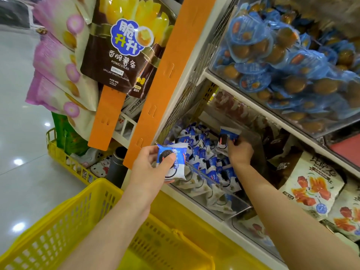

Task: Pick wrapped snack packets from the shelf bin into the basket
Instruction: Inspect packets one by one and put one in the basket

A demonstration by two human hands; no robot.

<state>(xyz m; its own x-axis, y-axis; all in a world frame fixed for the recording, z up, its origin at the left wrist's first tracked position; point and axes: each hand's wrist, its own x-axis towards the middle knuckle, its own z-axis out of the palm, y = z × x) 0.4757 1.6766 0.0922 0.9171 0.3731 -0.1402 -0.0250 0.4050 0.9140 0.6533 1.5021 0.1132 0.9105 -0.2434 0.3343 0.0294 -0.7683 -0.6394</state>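
Shelving fills the frame; upper left, a brown bag [124,55] reads "POTATO STICKS". At centre, left hand [150,168] pinches 1 blue packet [173,162] above the yellow basket [58,230]; right hand [240,152] pinches a second packet [228,136] inside the bin [224,203].

Left packet [173,162], pinched in left grip [150,164]: glossy plastic film, smooth, crinkled at the seams. Right packet [228,136], held in right grip [240,152]: same shiny film. Bin [233,194]: clear hard plastic, smooth, reflective rim. Basket [64,221]: yellow moulded plastic lattice, semi-gloss. Shelf side panel [194,78]: perforated metal, pale paint, matt. Orange strip [157,90]: matt, plastic or card, cannot tell which. Potato stick bag [120,55]: glossy foil-like film. Floor [19,133]: polished tile, glossy, glare spots.
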